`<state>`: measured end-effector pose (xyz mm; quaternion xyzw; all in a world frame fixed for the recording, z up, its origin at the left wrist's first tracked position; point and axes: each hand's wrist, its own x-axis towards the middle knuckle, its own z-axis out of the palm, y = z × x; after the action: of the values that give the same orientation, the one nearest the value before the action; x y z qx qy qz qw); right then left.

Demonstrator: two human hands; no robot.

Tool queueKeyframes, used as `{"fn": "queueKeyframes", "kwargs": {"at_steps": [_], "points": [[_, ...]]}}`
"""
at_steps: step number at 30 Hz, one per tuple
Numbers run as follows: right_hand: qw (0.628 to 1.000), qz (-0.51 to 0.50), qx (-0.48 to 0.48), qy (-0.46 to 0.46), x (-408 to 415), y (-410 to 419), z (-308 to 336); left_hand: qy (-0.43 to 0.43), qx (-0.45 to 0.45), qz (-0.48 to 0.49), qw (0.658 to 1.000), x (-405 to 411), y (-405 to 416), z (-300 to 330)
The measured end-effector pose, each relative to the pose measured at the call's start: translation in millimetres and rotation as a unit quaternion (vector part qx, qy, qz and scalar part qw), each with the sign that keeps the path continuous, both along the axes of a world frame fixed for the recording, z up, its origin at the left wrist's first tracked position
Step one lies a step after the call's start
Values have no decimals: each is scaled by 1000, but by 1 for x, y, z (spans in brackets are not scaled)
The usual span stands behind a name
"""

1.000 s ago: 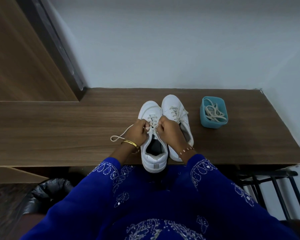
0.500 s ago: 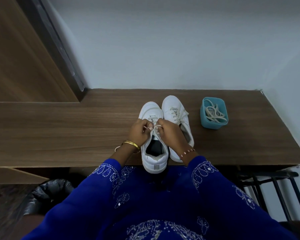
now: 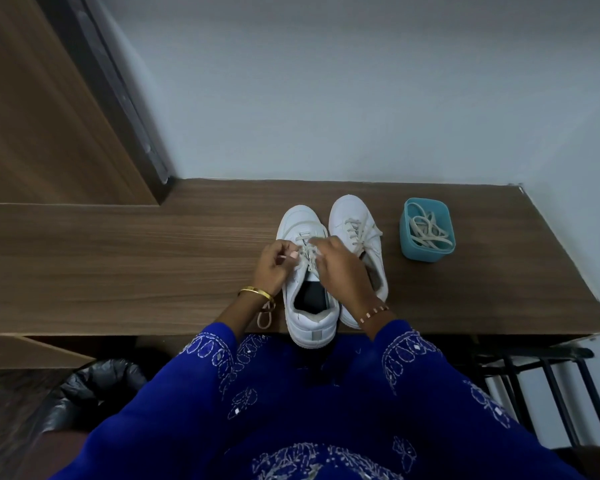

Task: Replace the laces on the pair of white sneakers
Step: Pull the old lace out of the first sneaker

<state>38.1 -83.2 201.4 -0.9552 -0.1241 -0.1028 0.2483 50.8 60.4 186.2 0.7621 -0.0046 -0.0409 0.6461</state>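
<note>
Between the two hands, over the eyelets of the left sneaker (image 3: 309,282), lies the lace (image 3: 307,256) being worked; the left hand (image 3: 274,265) pinches one strand with thumb and curled fingers, and the right hand (image 3: 340,268) is curled over the other side, though its fingertips are turned away and I cannot tell whether they grip the lace. Both hands sit close together at the tongue, probably so each can pull its strand evenly across. A loose loop of lace (image 3: 264,318) trails under the left wrist onto the wooden bench (image 3: 118,271). Just beyond the right hand stands the right sneaker (image 3: 355,230), laced, touching its partner. Further right of that hand, well apart, a blue tub (image 3: 409,245) holds more laces (image 3: 428,232), seemingly set within reach
</note>
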Motion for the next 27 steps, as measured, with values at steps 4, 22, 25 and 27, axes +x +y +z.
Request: {"fn": "queueKeyframes", "kwargs": {"at_steps": [4,22,25,27], "points": [[998,17,-53,-17,0,1,-3,-69,121,-32,990,1,-1,-1],[996,-31,1,85,4,3,22,2,17,-14,1000,0,-6,23],[993,-20,5,113,4,6,21,-47,104,-30,993,-3,-4,16],[994,-32,-5,105,1,5,22,-59,106,-28,992,-4,-2,13]]}}
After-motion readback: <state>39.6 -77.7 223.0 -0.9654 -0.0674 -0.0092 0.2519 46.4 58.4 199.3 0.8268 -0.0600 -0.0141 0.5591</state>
